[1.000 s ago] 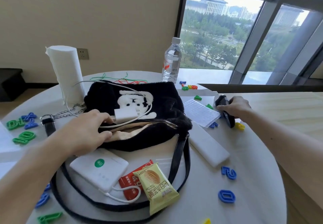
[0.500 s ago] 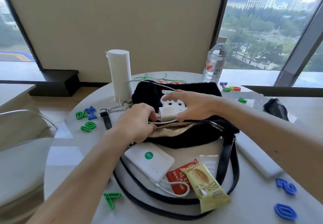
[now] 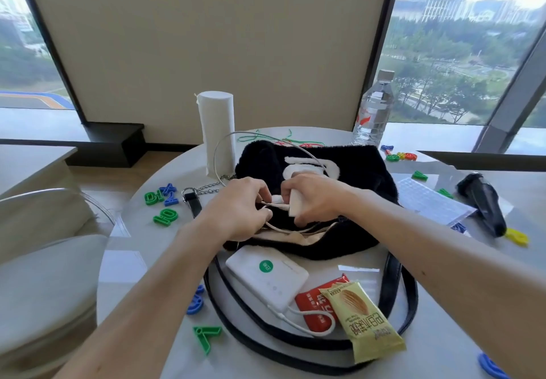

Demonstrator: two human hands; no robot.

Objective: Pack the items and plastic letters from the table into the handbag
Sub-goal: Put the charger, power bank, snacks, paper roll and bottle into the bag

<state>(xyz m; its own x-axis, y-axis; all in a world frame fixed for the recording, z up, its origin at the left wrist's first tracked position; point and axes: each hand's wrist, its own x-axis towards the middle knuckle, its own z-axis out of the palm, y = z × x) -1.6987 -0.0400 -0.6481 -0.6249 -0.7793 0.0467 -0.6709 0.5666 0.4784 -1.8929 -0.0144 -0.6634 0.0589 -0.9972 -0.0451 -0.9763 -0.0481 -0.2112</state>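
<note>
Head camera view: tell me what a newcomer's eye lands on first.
Both hands meet at the centre over the black fluffy handbag: the right hand grips a white charger block while the left hand pinches its white cable above the open zipper. In front lie a white power bank and a yellow snack packet, with coloured plastic letters scattered across the round table.

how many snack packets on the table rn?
2: yellow packet in front of the handbag, overlapping the red packet under it, beside the power bank. More may be hidden.
</note>
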